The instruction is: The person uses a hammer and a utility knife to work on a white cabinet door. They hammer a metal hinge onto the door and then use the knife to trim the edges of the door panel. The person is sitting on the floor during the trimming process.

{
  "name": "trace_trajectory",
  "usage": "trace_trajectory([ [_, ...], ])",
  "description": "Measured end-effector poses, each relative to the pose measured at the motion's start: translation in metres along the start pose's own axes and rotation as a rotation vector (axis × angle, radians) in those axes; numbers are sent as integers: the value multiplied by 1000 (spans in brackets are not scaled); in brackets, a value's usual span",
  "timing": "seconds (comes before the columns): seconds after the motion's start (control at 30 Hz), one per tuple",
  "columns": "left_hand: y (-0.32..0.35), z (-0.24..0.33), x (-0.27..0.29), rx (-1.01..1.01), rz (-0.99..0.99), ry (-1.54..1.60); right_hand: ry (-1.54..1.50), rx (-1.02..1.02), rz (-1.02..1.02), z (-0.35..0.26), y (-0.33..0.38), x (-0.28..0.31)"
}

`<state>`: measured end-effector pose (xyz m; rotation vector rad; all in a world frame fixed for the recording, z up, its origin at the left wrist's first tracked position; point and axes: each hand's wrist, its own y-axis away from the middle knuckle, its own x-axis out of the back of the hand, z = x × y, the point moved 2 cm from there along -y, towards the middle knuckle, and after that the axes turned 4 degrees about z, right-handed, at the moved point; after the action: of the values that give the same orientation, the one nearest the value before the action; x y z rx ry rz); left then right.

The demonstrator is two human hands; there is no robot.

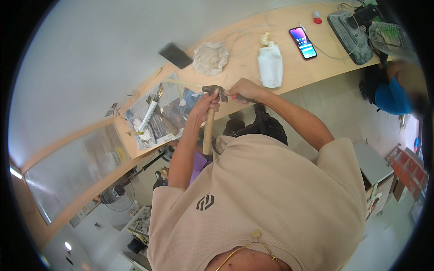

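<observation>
My left hand [207, 106] is closed round a claw hammer [209, 131] just under its dark metal head. The hammer's pale wooden handle hangs down toward my shirt. Beside the head, my right hand [247, 89] is closed on a slim tool with a red and black handle [237, 96]. That tool points toward the hammer's claw; its tip is too small to make out, and I cannot tell whether it touches. Both hands are at the near edge of the wooden table [244, 36].
Left of my hands, newspaper [138, 110] holds brushes and several tools. Farther back lie a dark phone [175, 55], crumpled paper [210, 58], a white packet [270, 67] and a lit phone [303, 43]. A small fan [391, 38] stands far right; a person in blue [394, 97] is below it.
</observation>
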<state>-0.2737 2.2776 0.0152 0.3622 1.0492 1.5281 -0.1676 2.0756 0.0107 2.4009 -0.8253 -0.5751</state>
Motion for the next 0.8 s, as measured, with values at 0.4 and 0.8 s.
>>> trace_trajectory([
  [0.4, -23, 34, -2, 39, -28, -208, 51, 18, 158, -13, 9, 5],
  [0.8, -20, 62, 24, 116, -244, -163, -256, -4, 238, -28, 17, -34],
])
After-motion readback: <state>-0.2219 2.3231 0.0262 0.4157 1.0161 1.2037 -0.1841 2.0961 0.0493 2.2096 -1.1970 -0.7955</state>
